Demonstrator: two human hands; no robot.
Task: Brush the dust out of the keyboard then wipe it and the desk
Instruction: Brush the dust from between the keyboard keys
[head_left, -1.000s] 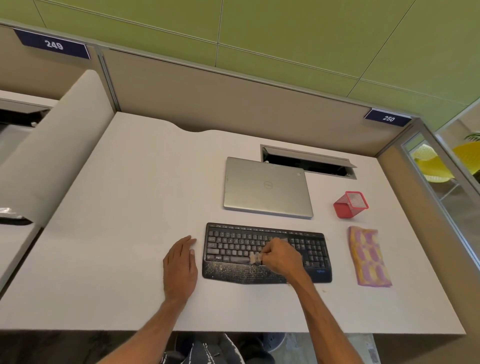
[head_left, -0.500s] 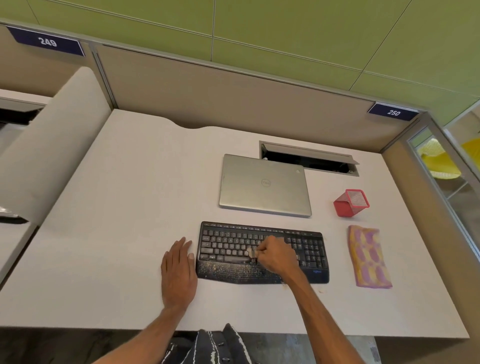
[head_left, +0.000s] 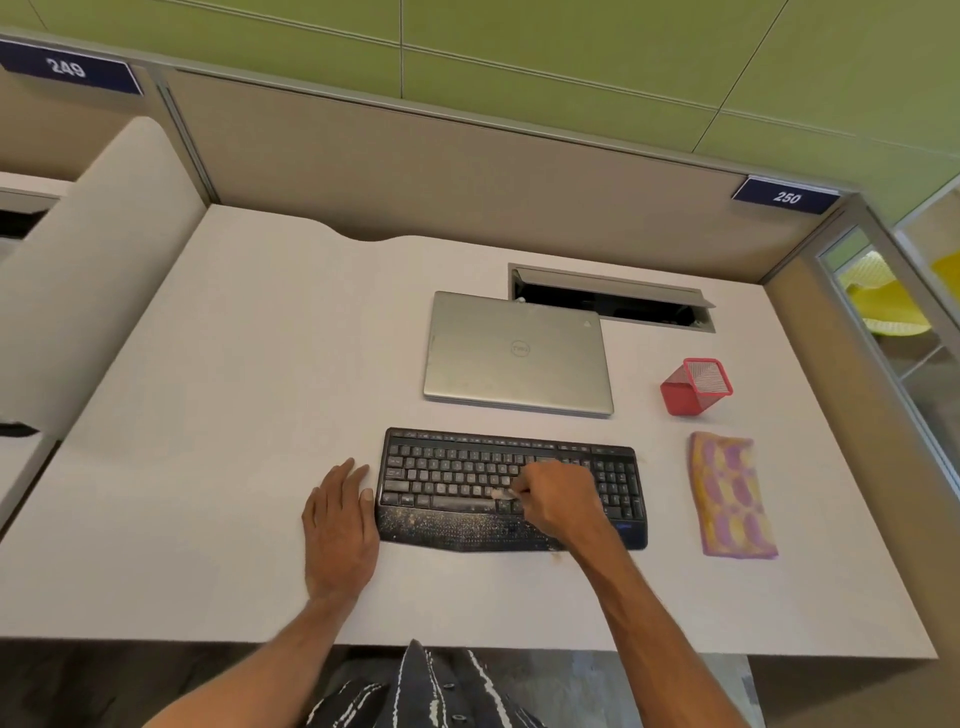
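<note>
r grip pinching brush on keyboard; l grip spread flat on desk. risk: hard strokes flick grit onto laptop.

Left half of the bench is wide open. Right side's crowded: laptop just behind the keyboard, red mesh cup and cloth off its right end, left hand flat beside its left edge, right hand gripping a brush over the keys.

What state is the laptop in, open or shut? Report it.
Shut. The laptop lies flat on the desk behind the keyboard, silver lid down with its logo facing up; no screen or keys show.
</note>
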